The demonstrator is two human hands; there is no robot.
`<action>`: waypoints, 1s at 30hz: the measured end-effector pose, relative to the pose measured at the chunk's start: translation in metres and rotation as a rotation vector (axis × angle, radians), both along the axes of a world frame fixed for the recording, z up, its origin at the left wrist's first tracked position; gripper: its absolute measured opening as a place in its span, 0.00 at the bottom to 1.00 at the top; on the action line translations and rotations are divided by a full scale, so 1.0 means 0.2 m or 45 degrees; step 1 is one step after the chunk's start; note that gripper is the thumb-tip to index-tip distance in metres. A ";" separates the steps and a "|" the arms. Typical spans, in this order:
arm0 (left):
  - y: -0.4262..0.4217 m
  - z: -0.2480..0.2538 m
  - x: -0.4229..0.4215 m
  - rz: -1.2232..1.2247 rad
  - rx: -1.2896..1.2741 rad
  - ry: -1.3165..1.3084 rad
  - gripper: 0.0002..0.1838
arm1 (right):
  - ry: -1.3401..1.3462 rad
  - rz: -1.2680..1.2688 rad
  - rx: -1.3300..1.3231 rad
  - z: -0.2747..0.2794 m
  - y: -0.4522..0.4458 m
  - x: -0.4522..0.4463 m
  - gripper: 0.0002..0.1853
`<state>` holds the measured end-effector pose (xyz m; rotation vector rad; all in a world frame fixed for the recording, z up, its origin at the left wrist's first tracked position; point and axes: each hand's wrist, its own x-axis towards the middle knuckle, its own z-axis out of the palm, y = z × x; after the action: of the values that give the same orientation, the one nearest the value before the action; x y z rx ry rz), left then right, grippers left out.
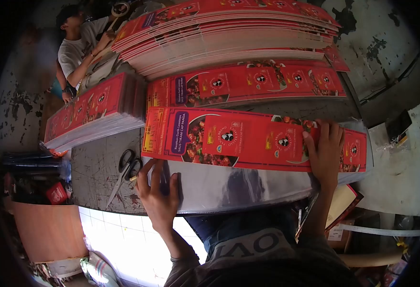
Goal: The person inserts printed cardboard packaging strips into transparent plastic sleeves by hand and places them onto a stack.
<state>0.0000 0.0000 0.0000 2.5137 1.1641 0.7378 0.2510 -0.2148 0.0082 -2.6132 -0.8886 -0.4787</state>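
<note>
A long red printed card strip (255, 141) with panda logos and food pictures lies across the table in front of me. Beneath its near edge spreads a glossy clear plastic sheet or stack of sleeves (219, 186). My left hand (158, 191) rests at the strip's lower left edge, fingers spread and thumb apart on the plastic. Over the strip's right part lies my right hand (326, 155), its fingers reaching the upper edge and its thumb apart. Black-handled scissors (126, 172) lie just left of my left hand.
Behind is another red strip (248, 83), then a tall stack of strips (229, 40). A pile of plastic-wrapped strips (88, 112) stands at the left. A person (78, 48) in a white shirt is at the far left, near a tape roll (120, 8).
</note>
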 end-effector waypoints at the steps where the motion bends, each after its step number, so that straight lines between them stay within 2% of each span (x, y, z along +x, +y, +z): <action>1: 0.00 0.00 0.01 -0.034 0.036 -0.010 0.21 | 0.003 -0.004 0.006 0.00 0.00 0.00 0.23; 8: 0.02 -0.03 0.01 -0.182 0.240 0.062 0.22 | -0.008 -0.019 0.001 0.00 0.00 0.01 0.23; 21: -0.01 0.02 0.03 -0.196 0.247 0.171 0.18 | 0.012 -0.034 0.004 0.00 0.00 0.00 0.23; 24: -0.01 0.04 0.06 -0.279 0.387 0.132 0.18 | 0.024 -0.050 0.024 0.00 0.00 0.00 0.23; 30: 0.03 0.05 0.07 -0.400 0.334 0.201 0.18 | -0.213 -0.094 0.120 0.01 -0.02 0.00 0.25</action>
<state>0.0138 0.0058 0.0100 2.9257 0.7243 0.6533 0.2514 -0.2185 0.0109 -2.5553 -0.8009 -0.7497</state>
